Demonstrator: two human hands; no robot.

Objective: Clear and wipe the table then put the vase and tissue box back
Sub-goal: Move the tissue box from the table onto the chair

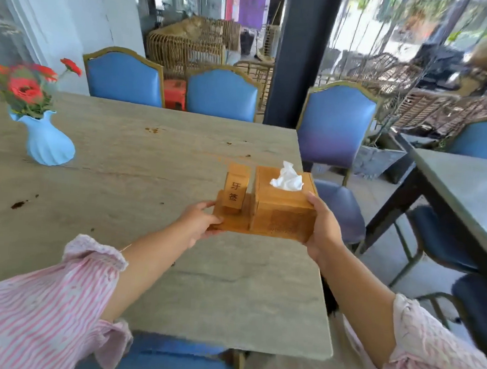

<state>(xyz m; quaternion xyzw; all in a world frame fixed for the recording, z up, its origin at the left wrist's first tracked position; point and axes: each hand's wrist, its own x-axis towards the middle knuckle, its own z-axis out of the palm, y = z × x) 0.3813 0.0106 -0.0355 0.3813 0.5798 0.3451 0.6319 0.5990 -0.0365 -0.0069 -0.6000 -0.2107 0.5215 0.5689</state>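
- Head view: the grey table [144, 264] fills the middle. Its top is spotted, so I judge the clearing step is in hand and the wiping is not yet begun.
- One blue chair [338, 127] stands just beside the table's right edge. Its seat looks like the nearest flat place off the top to park things.
- A wooden tissue box [280, 213] shares a base with a toothpick holder [235, 195] and sits over the table's right part, near the edge. I cannot tell whether the base touches the top.
- At the far left the blue vase [48, 142] of red flowers stands upright on the table, well apart from the box. It should come off too before any cloth goes down.
- Gripping the base's left end is the left hand [199, 221]. The right hand [324, 227] clasps the box's right side, thumb over the top edge.
- Carrying it level and with both hands should keep the tall holder from tipping.
- Dark stains [19, 204] near the left front will need firm rubbing.
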